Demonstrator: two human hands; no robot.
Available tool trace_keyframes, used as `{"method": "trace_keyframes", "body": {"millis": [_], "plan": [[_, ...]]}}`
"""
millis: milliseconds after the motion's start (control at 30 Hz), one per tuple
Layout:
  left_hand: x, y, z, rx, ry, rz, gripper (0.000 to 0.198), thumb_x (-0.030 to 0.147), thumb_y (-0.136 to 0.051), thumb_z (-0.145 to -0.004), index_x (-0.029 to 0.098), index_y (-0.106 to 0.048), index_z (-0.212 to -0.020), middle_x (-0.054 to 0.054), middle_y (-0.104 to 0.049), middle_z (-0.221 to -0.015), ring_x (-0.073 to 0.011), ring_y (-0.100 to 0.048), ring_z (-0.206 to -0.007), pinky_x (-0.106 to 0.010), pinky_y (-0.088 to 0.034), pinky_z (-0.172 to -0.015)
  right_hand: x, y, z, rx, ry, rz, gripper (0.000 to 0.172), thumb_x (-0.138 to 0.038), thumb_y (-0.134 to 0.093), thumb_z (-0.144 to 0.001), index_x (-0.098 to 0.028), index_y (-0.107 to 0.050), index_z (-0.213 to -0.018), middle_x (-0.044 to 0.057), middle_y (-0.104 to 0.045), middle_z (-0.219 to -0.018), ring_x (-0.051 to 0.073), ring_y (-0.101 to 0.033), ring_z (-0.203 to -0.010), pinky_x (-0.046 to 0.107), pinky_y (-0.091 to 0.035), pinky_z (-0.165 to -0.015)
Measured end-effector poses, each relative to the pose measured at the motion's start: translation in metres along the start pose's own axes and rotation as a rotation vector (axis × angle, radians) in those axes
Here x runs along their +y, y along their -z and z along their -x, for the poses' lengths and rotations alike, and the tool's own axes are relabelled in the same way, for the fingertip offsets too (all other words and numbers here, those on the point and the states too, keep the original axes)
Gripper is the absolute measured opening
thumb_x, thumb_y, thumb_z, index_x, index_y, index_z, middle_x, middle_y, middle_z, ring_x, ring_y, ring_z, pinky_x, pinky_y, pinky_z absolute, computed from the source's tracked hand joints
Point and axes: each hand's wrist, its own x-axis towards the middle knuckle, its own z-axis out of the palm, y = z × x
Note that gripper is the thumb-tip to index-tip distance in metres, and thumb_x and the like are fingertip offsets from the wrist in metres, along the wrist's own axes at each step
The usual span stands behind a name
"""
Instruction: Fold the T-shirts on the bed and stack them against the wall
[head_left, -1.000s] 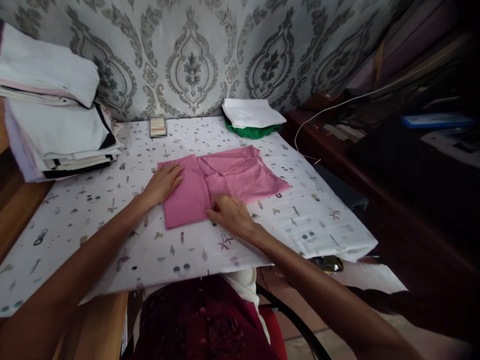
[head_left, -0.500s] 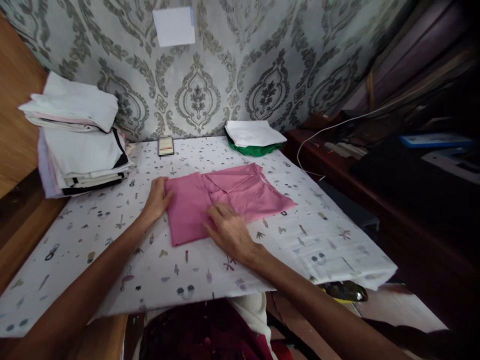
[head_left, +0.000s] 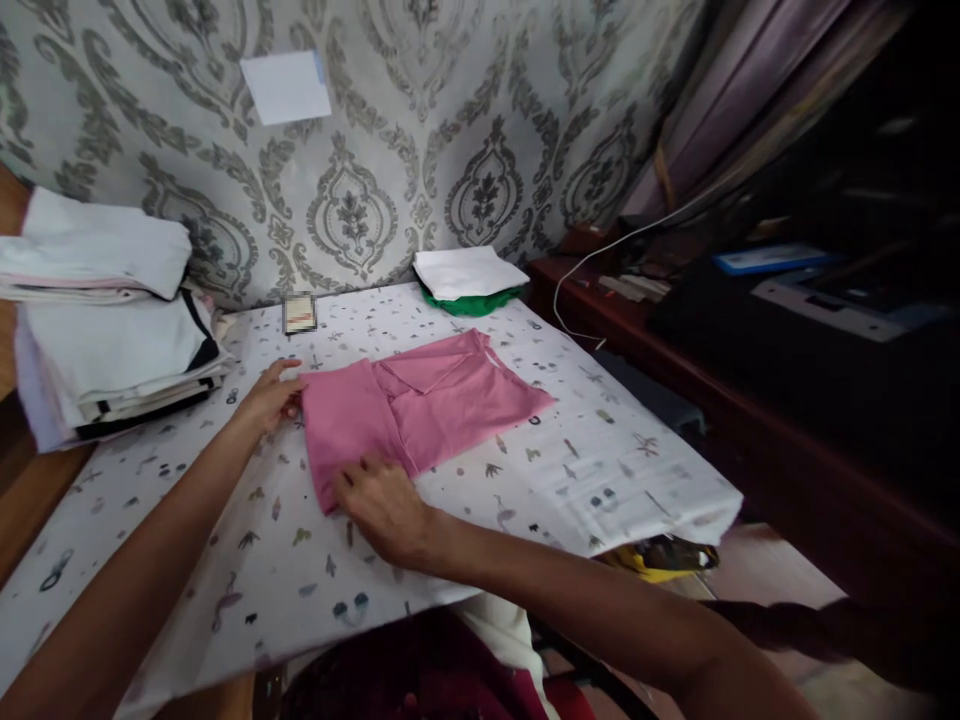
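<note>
A pink shirt (head_left: 442, 405) lies partly folded on the cloth-covered table, with its left part doubled over in a smooth panel and its neckline toward the right. My left hand (head_left: 268, 402) is at the panel's far left corner, its thumb and fingers closed on the edge. Lower down, my right hand (head_left: 386, 508) has curled fingers gripping the near edge of the panel, close to its near left corner. The fingertips of the right hand are partly hidden by the hand itself.
Folded white and dark-trimmed clothes (head_left: 120, 330) are stacked at the left. A small framed card (head_left: 300, 314) stands by the patterned wall. White cloth (head_left: 469, 272) rests on green cloth (head_left: 469, 304) at the back. A white cable (head_left: 570, 275) runs along the right side.
My right hand has slid left and nearer, from the shirt's middle to the panel's near left corner. My left hand stays at the left edge. The camera view has turned rightward.
</note>
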Motion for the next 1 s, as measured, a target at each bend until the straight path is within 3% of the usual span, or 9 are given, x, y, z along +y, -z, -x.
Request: {"method": "trace_keyframes", "body": {"millis": [100,267,367,500,633,767,867,1000], "plan": [[0.02,-0.007,0.004,-0.07,-0.094,0.044,0.046,0.021,-0.074,-0.058,0.022,-0.064,-0.103,0.006,-0.06,-0.061,-0.008,-0.049,-0.043,-0.016,-0.034,-0.041,0.01,0.008,0.005,0.081,-0.107,-0.188,0.025,-0.007,-0.052,-0.087,-0.014,-0.065,-0.107,0.011,-0.072,-0.102,0.023,-0.065,-0.089,0.033,-0.05,-0.069],[0.069,-0.04,0.005,-0.124,-0.234,0.087,0.022,0.022,-0.075,-0.054,0.017,-0.068,-0.074,0.0,-0.065,-0.067,-0.0101,-0.056,-0.053,-0.02,-0.042,-0.048,0.039,0.024,0.03,0.459,-0.292,-0.725,0.015,-0.01,-0.056,-0.077,-0.02,-0.061,-0.087,0.001,-0.068,-0.084,0.015,-0.061,-0.074,0.027,-0.048,-0.069],[0.099,-0.079,0.0,-0.172,-0.262,0.037,0.019,0.021,-0.072,-0.055,0.017,-0.07,-0.074,-0.002,-0.065,-0.062,-0.0124,-0.059,-0.055,-0.019,-0.039,-0.046,0.064,0.035,0.049,0.606,-0.382,-1.088,0.006,-0.017,-0.055,-0.075,-0.021,-0.056,-0.079,-0.004,-0.06,-0.071,0.012,-0.056,-0.063,0.024,-0.046,-0.06],[0.124,-0.146,-0.011,-0.261,-0.322,-0.081,0.017,0.021,-0.071,-0.058,0.016,-0.07,-0.075,-0.004,-0.068,-0.063,-0.0121,-0.06,-0.054,-0.018,-0.032,-0.044,0.105,0.041,0.076,0.749,-0.493,-1.381,0.009,-0.023,-0.06,-0.069,-0.021,-0.053,-0.074,-0.006,-0.054,-0.064,0.011,-0.053,-0.057,0.024,-0.047,-0.057],[0.126,-0.215,-0.023,-0.348,-0.332,-0.177,0.011,0.021,-0.072,-0.062,0.015,-0.069,-0.072,-0.003,-0.067,-0.06,-0.012,-0.06,-0.052,-0.018,-0.029,-0.043,0.141,0.036,0.101,0.829,-0.637,-1.536,0.016,-0.025,-0.067,-0.065,-0.021,-0.054,-0.073,-0.005,-0.054,-0.065,0.011,-0.053,-0.056,0.024,-0.05,-0.054],[0.11,-0.266,-0.034,-0.401,-0.31,-0.243,0.008,0.018,-0.074,-0.063,0.015,-0.067,-0.066,-0.004,-0.066,-0.057,-0.0118,-0.059,-0.049,-0.02,-0.031,-0.043,0.167,0.028,0.119,0.833,-0.751,-1.68,0.018,-0.02,-0.071,-0.061,-0.02,-0.057,-0.072,-0.005,-0.054,-0.067,0.01,-0.055,-0.057,0.024,-0.055,-0.055],[0.096,-0.288,-0.041,-0.419,-0.297,-0.286,0.01,0.018,-0.075,-0.065,0.015,-0.066,-0.065,-0.004,-0.065,-0.055,-0.0124,-0.058,-0.048,-0.021,-0.032,-0.044,0.176,0.027,0.127,0.796,-0.803,-1.716,0.018,-0.017,-0.072,-0.061,-0.018,-0.059,-0.075,-0.005,-0.056,-0.066,0.009,-0.058,-0.059,0.023,-0.057,-0.057],[0.084,-0.3,-0.049,-0.429,-0.294,-0.311,0.01,0.019,-0.074,-0.068,0.015,-0.066,-0.067,-0.006,-0.067,-0.057,-0.0132,-0.059,-0.05,-0.022,-0.034,-0.045,0.181,0.032,0.132,0.762,-0.805,-1.705,0.032,-0.016,-0.077,-0.065,-0.018,-0.063,-0.094,-0.002,-0.064,-0.074,0.013,-0.065,-0.066,0.024,-0.06,-0.057]]}}
